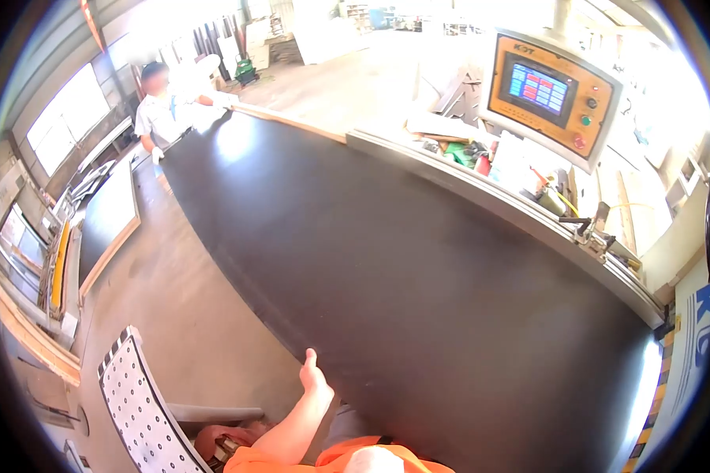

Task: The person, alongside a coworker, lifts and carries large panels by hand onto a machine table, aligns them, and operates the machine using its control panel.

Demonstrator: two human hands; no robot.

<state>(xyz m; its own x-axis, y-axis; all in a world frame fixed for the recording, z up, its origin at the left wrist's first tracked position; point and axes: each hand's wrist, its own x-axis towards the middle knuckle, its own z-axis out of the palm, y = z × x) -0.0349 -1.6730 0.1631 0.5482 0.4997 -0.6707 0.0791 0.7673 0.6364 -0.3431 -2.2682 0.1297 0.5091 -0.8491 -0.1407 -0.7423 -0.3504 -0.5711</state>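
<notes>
A large dark flat panel (355, 268) stretches from close to my body toward the far left. At its near left edge is my left hand (315, 380), thumb on the upper face and the other fingers hidden beneath, closed on the edge. I cannot see my right hand; a pale, blurred shape (375, 459) shows against my orange clothing at the bottom, and what it is I cannot make out. Across from me, another person (162, 110) in light clothing and gloves stands at the far end, hands at the panel's edge.
A metal fence rail (497, 189) with a clamp (592, 229) runs along the panel's right side. Above it hangs a control box (551, 94) with a lit screen. A white perforated support (146, 402) stands at lower left. Another panel (110, 221) lies farther left.
</notes>
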